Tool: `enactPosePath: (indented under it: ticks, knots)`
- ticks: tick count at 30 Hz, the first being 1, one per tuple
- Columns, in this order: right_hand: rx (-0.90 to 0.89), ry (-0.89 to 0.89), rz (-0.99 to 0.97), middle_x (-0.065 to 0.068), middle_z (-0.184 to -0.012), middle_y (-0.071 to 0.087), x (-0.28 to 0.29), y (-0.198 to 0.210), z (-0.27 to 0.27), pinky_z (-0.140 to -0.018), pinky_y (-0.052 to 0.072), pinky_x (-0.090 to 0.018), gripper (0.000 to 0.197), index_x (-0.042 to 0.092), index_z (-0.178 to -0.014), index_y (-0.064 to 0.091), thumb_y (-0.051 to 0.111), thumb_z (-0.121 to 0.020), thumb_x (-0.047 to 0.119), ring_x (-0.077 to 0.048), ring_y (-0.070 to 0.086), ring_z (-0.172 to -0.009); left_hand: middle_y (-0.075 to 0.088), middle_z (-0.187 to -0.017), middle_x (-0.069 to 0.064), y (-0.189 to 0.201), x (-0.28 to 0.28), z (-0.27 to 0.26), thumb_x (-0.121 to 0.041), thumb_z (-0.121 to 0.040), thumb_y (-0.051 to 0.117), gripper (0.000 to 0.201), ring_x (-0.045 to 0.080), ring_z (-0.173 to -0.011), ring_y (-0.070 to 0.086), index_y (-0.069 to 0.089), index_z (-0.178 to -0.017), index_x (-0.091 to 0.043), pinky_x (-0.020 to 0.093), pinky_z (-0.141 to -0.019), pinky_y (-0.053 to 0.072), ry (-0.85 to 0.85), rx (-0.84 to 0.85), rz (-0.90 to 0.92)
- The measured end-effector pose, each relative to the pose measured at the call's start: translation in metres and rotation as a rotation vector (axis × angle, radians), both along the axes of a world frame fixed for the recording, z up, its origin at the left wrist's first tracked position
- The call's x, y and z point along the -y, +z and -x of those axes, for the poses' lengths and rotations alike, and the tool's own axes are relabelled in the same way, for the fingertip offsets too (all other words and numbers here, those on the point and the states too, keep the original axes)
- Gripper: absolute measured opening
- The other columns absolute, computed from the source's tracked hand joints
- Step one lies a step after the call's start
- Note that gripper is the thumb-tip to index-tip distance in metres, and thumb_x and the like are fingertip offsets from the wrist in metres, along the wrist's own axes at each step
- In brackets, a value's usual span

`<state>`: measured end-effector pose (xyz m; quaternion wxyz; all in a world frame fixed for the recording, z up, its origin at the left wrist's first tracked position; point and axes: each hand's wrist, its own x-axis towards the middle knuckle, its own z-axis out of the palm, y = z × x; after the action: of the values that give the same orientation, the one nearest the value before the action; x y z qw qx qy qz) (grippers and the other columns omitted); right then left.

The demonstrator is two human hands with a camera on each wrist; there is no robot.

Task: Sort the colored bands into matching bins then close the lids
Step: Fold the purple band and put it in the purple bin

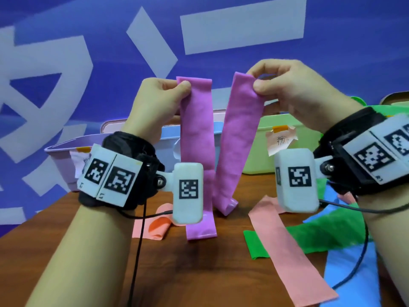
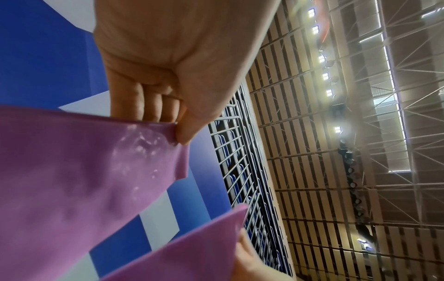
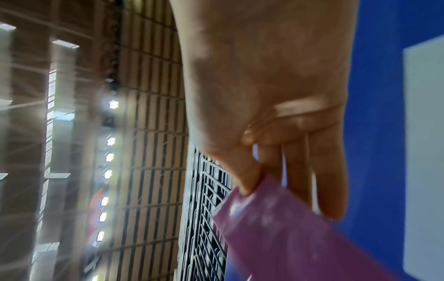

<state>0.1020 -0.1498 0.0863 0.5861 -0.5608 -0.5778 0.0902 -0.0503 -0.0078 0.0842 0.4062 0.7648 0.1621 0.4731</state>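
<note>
Left hand [image 1: 159, 96] pinches the top of a purple band [image 1: 197, 138] between thumb and curled fingers; that strip hangs straight down from the hand, its lower end on the brown table [image 1: 199, 273]. Right hand [image 1: 285, 85] likewise pinches the top of a second purple strip [image 1: 239, 138], which slants down and toward the left hand, its folded foot touching the table. Whether the two strips are one band is not evident.

Head view alone shows what lies below the hands: a pink band [image 1: 290, 249] and green band [image 1: 327, 231] under the right wrist, a blue band [image 1: 354, 267] beneath those, an orange-pink band [image 1: 155, 224] under the left wrist. Beyond the hands stand a lilac bin [image 1: 64, 160], a blue bin [image 1: 168, 149] and a green bin [image 1: 287, 140], open.

Left wrist view confirms the thumb [image 2: 190, 121] clamping the strip's corner; right wrist view, blurred, appears to show the same grip.
</note>
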Motion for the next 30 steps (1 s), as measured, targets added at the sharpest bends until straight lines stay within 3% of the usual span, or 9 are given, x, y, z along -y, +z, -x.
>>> enactPosePath:
  ticks: [2,6,9,14,16,19,23,27,30]
  knots:
    - [0.119,0.096,0.023,0.004,-0.070,0.056,0.008,0.003,0.004,-0.062,0.055,-0.025,0.021,0.023,-0.078,0.062,0.053,-0.087,0.007,-0.007,0.056,-0.064,0.058,-0.081,0.006,-0.002,0.002,-0.004,-0.017,-0.094,0.051,0.020,0.016,-0.062,0.056,0.067,-0.089,-0.006,0.018,-0.050,0.048,-0.033,-0.024,0.014]
    - [0.146,0.190,0.027,0.005,-0.075,0.059,0.013,0.002,0.009,-0.065,0.056,-0.027,0.013,0.024,-0.082,0.064,0.055,-0.085,0.014,-0.006,0.057,-0.066,0.059,-0.085,0.008,-0.004,0.009,-0.008,-0.018,-0.095,0.051,0.021,0.015,-0.063,0.057,0.068,-0.092,-0.007,0.019,-0.054,0.050,-0.118,-0.046,0.054]
    - [0.184,0.043,-0.010,-0.001,-0.076,0.058,0.004,-0.002,0.013,-0.060,0.058,-0.025,0.017,0.020,-0.082,0.061,0.055,-0.091,0.007,-0.004,0.056,-0.062,0.060,-0.084,0.007,-0.003,0.018,-0.010,-0.021,-0.097,0.050,0.023,0.013,-0.062,0.056,0.069,-0.095,-0.008,0.020,-0.058,0.052,-0.198,-0.058,0.049]
    - [0.171,-0.156,-0.160,-0.003,-0.070,0.062,-0.016,-0.011,0.017,-0.053,0.053,-0.027,0.021,0.025,-0.072,0.062,0.065,-0.084,0.008,-0.010,0.058,-0.063,0.060,-0.055,-0.012,-0.007,0.026,-0.012,-0.021,-0.100,0.041,0.026,-0.001,-0.046,0.053,0.066,-0.099,-0.011,0.014,-0.053,0.048,-0.301,-0.076,0.054]
    - [0.211,-0.157,-0.187,0.001,-0.072,0.059,-0.013,-0.010,0.020,-0.054,0.052,-0.025,0.019,0.026,-0.073,0.066,0.068,-0.081,0.009,-0.009,0.058,-0.067,0.064,-0.063,-0.010,-0.008,0.024,-0.011,-0.022,-0.101,0.040,0.028,0.001,-0.052,0.058,0.065,-0.104,-0.011,0.015,-0.057,0.050,-0.312,-0.075,0.063]
    - [0.237,0.012,-0.181,0.001,-0.077,0.055,0.002,-0.002,0.028,-0.061,0.056,-0.027,0.015,0.018,-0.082,0.068,0.068,-0.080,0.003,-0.007,0.057,-0.071,0.067,-0.077,-0.001,-0.009,0.018,-0.011,-0.021,-0.100,0.044,0.026,0.007,-0.061,0.063,0.067,-0.107,-0.010,0.019,-0.061,0.052,-0.284,-0.041,0.085]
    - [0.235,0.173,-0.199,0.006,-0.071,0.061,0.017,0.006,0.030,-0.069,0.058,-0.026,0.017,0.015,-0.080,0.068,0.066,-0.080,-0.002,-0.006,0.062,-0.069,0.056,-0.067,0.001,-0.009,0.015,-0.013,-0.015,-0.098,0.047,0.024,0.007,-0.052,0.050,0.068,-0.102,-0.003,0.018,-0.052,0.045,-0.175,0.055,0.091]
    - [0.242,-0.076,-0.344,0.004,-0.070,0.058,0.014,0.010,0.022,-0.059,0.055,-0.020,0.022,0.022,-0.077,0.065,0.064,-0.084,0.001,-0.005,0.058,-0.065,0.047,-0.078,0.010,-0.005,0.005,-0.007,-0.016,-0.097,0.048,0.026,0.017,-0.070,0.043,0.064,-0.094,0.004,0.026,-0.060,0.042,0.024,0.136,0.017]
    - [0.182,-0.286,-0.495,0.006,-0.072,0.057,0.010,0.010,0.013,-0.061,0.058,-0.029,0.019,0.028,-0.078,0.063,0.064,-0.083,0.009,-0.010,0.057,-0.067,0.050,-0.077,0.009,-0.003,-0.002,-0.002,-0.016,-0.095,0.050,0.029,0.018,-0.071,0.046,0.064,-0.090,0.008,0.034,-0.065,0.044,0.120,0.160,-0.013]
